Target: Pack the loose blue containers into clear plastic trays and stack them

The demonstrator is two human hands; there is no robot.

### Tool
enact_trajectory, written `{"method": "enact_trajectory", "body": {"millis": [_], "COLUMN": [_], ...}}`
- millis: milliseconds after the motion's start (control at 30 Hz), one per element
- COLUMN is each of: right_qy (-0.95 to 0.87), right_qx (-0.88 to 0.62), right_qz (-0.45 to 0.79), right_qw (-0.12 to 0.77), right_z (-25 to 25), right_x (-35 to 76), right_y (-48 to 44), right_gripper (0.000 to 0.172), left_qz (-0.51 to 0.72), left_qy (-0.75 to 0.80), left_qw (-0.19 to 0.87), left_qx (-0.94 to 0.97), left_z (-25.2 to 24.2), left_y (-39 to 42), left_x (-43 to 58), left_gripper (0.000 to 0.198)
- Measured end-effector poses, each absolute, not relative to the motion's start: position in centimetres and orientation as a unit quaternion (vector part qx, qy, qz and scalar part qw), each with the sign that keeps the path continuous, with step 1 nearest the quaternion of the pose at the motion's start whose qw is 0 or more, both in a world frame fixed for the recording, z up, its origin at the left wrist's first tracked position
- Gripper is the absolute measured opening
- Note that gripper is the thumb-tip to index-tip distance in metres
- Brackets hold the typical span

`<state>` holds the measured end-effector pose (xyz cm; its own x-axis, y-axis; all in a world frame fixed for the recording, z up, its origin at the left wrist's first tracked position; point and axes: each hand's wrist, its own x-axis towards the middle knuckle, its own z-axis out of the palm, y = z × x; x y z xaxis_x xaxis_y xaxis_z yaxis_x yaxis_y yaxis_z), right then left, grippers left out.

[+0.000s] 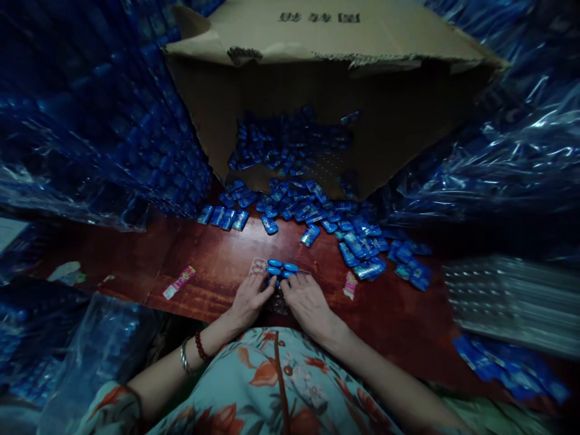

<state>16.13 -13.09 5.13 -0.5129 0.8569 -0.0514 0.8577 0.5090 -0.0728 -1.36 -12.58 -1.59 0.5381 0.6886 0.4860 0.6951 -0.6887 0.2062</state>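
Note:
At the table's near edge lies a clear plastic blister tray (258,264) with several small blue oblong cases (274,263) sitting in it. My left hand (251,296) rests over the tray's near left part, its thumb and bent fingers closed at the nearest blue cases. From the other side, my right hand (307,300) has its fingers bent down onto the cases at the tray's near right. Both hands partly cover the tray, and the cases under the fingertips are mostly hidden.
Loose blue packets (312,208) spill from an open cardboard box (335,36) onto the red-brown table (212,260). Pink wrappers (179,283) lie either side. Stacked clear trays (512,296) stand at right. Bagged blue goods (90,109) rise at left.

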Motion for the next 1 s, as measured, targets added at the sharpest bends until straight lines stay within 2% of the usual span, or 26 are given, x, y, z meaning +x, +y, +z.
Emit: {"method": "enact_trajectory", "body": {"millis": [167,300,467,567,700,800,900,933,1000], "right_qy": [0.871,0.887,0.868,0.839,0.764,0.690,0.652,0.646,0.648], "right_qx": [0.489,0.462,0.488,0.540,0.641,0.719,0.751,0.754,0.748], "right_qz": [-0.026,-0.016,-0.037,-0.055,-0.072,-0.083,-0.109,-0.118,-0.140], "right_qw": [0.036,0.023,0.078,0.044,-0.015,-0.017,-0.001,0.000,-0.010], "right_z": [5.3,5.2,5.9,7.2,7.3,5.3,3.1,2.5,1.7], "right_x": [16.4,15.7,15.6,16.9,19.8,21.5,21.9,21.9,22.0], "right_y": [-13.4,-12.9,-12.5,-12.5,-9.5,-5.0,-1.5,-0.8,-0.4], "right_gripper": [0.023,0.024,0.027,0.034,0.028,0.032,0.044,0.048,0.049], "left_qz": [-0.298,-0.323,-0.341,-0.353,-0.380,-0.279,-0.141,-0.112,-0.078], "left_qy": [-0.365,-0.353,-0.363,-0.381,-0.463,-0.525,-0.548,-0.550,-0.549], "left_qw": [-0.028,-0.052,-0.094,-0.140,-0.154,-0.124,-0.093,-0.084,-0.071], "left_qx": [-0.882,-0.877,-0.862,-0.843,-0.786,-0.794,-0.819,-0.823,-0.829], "left_z": [-1.9,-2.2,-1.9,-1.1,-0.2,-0.1,-0.1,-0.1,-0.1], "left_y": [-12.5,-12.3,-12.0,-10.9,-6.2,-1.3,1.9,2.4,2.7], "left_x": [-1.1,-0.5,-0.6,-1.5,-1.9,-0.8,1.0,1.5,2.3], "left_gripper": [0.035,0.034,0.034,0.033,0.025,0.027,0.056,0.060,0.056]}}
